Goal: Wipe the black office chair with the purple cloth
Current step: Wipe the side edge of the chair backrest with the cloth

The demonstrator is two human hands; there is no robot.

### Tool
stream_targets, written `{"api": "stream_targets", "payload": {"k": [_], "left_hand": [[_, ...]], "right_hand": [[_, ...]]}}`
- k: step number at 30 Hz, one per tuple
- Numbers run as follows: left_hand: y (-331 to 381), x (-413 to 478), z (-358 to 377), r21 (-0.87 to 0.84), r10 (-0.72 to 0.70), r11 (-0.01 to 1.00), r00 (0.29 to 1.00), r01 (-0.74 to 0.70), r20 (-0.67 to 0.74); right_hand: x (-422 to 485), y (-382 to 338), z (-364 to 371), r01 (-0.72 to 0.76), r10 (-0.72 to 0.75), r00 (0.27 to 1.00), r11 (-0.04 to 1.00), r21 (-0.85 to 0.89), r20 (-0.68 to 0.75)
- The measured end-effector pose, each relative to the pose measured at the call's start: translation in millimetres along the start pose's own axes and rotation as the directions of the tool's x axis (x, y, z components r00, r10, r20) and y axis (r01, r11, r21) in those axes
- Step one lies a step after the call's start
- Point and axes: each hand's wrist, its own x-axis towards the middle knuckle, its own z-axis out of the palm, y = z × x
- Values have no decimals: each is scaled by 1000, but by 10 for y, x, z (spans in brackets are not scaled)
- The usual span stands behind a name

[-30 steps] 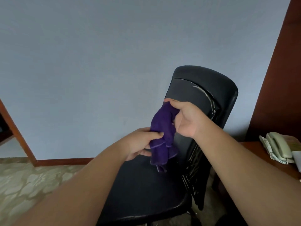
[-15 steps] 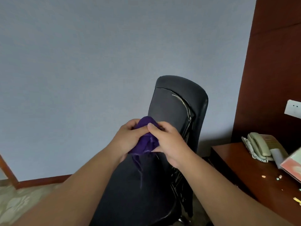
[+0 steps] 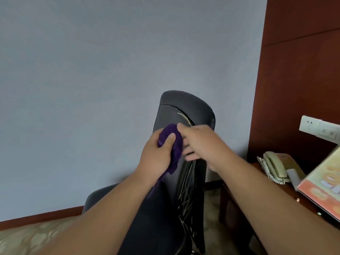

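The black office chair point(image 3: 191, 105) stands in front of me, its backrest turned edge-on with worn, cracked upholstery down the side, and its seat point(image 3: 103, 197) low on the left. My left hand point(image 3: 156, 159) grips the bunched purple cloth point(image 3: 175, 146) against the front of the backrest, thumb across the top; a tail of cloth hangs below my wrist. My right hand point(image 3: 200, 142) is just right of the cloth with fingers loosely spread, its index finger by the cloth's top edge. The fingers look blurred.
A wooden desk point(image 3: 287, 192) at the right carries a beige telephone point(image 3: 274, 164) and a colourful box point(image 3: 322, 184). White wall sockets point(image 3: 320, 128) sit on the dark wood panel point(image 3: 294, 70). A grey wall is behind the chair, patterned carpet point(image 3: 27, 236) below.
The cloth went from hanging between both hands to bunched up in my left hand. My right hand has let go and opened beside it. Both hands rose up the backrest.
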Motion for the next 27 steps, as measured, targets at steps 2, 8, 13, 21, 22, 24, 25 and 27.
{"api": "stream_targets", "payload": {"k": [2,8,13,21,22,24,25,27], "left_hand": [[0,75,81,101,54,993,999,-54,5],[-50,220,299,321,163,931,985,-172,55],[-51,326,440,455,234,856,969,-245,83],[24,477,537,519,172,815,963,-257,207],[34,475,524,538,167,798,957,-271,236],[14,420,480,571,167,764,947,-301,276],[-15,382,458,580,167,754,944,-308,284],[-76,318,421,585,155,755,947,-297,281]], "right_hand": [[109,-90,-205,167,-220,954,954,-249,-203],[564,-305,-600,131,-452,832,723,-678,-321],[806,-203,-471,-68,-196,951,624,-778,-240],[862,-109,-500,-101,-190,950,565,-819,-248],[865,-109,-506,-100,-185,952,564,-820,-244],[867,-107,-502,-98,-186,953,561,-822,-240],[867,-102,-490,-98,-195,950,554,-827,-242],[865,-90,-453,-102,-216,943,536,-838,-253]]}}
